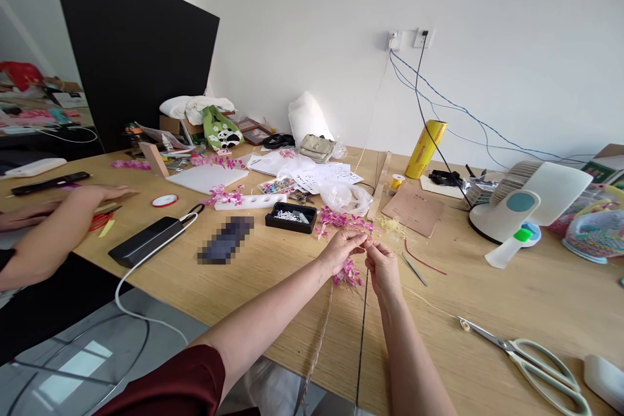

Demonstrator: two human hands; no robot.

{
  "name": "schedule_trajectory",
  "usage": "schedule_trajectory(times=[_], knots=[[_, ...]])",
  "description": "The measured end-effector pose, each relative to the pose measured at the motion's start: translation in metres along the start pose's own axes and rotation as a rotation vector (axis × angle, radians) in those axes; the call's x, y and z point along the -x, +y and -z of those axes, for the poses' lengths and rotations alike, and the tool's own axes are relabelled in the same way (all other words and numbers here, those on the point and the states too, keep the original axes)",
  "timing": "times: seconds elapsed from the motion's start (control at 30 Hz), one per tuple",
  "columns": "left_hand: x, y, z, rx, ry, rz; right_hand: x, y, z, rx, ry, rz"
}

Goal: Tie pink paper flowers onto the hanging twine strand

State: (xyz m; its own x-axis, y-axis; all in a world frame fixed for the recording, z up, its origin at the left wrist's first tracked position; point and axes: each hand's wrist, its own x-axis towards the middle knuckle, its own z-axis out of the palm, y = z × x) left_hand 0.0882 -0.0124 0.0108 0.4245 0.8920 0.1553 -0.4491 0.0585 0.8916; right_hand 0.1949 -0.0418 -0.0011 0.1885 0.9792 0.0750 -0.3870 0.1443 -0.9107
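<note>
My left hand [344, 251] and my right hand [382, 265] meet over the table, fingertips pinched together and touching. What sits between the fingertips is too small and hidden to make out. Just beneath my left hand lies a bunch of small pink flowers [348, 274] with thin stems. More pink blossoms [336, 220] spread behind the hands. A braided, twine-like cord [320, 351] runs from under my left wrist over the table's front edge. To the right of my right hand are tweezers [415, 270] and a dark red strand [425, 260].
Large scissors [524, 357] and a white fan [524, 201] are at the right. A black tray [291, 226] with small white pieces, a blurred-out phone-like object [225, 240] and a black power block [146, 240] with a white cable lie left. Another person's arm [58, 227] rests at far left.
</note>
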Motion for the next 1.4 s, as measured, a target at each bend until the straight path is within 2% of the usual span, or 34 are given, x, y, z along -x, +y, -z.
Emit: schedule_trajectory(times=[0.2,0.47,0.77,0.93,1.17,1.33,1.4], knots=[[-0.004,0.0,-0.005,-0.001,0.081,-0.018,0.0,0.002,-0.001,0.027,-0.035,-0.009],[-0.007,0.012,0.004,0.005,0.12,0.117,-0.002,0.003,0.0,0.047,-0.069,0.026],[-0.011,0.002,0.005,0.036,0.145,0.063,-0.001,0.006,0.0,0.183,-0.032,0.059],[-0.013,-0.002,0.001,0.017,0.213,0.022,-0.001,0.007,-0.001,0.268,0.016,0.098],[-0.012,-0.001,-0.004,0.075,0.168,0.03,-0.001,0.005,-0.002,0.253,0.056,0.1],[-0.005,0.004,-0.002,0.14,0.022,0.035,-0.001,0.002,0.001,0.124,0.036,0.051],[-0.002,0.004,0.002,0.143,0.007,0.034,-0.002,0.002,0.003,0.092,0.032,0.043]])
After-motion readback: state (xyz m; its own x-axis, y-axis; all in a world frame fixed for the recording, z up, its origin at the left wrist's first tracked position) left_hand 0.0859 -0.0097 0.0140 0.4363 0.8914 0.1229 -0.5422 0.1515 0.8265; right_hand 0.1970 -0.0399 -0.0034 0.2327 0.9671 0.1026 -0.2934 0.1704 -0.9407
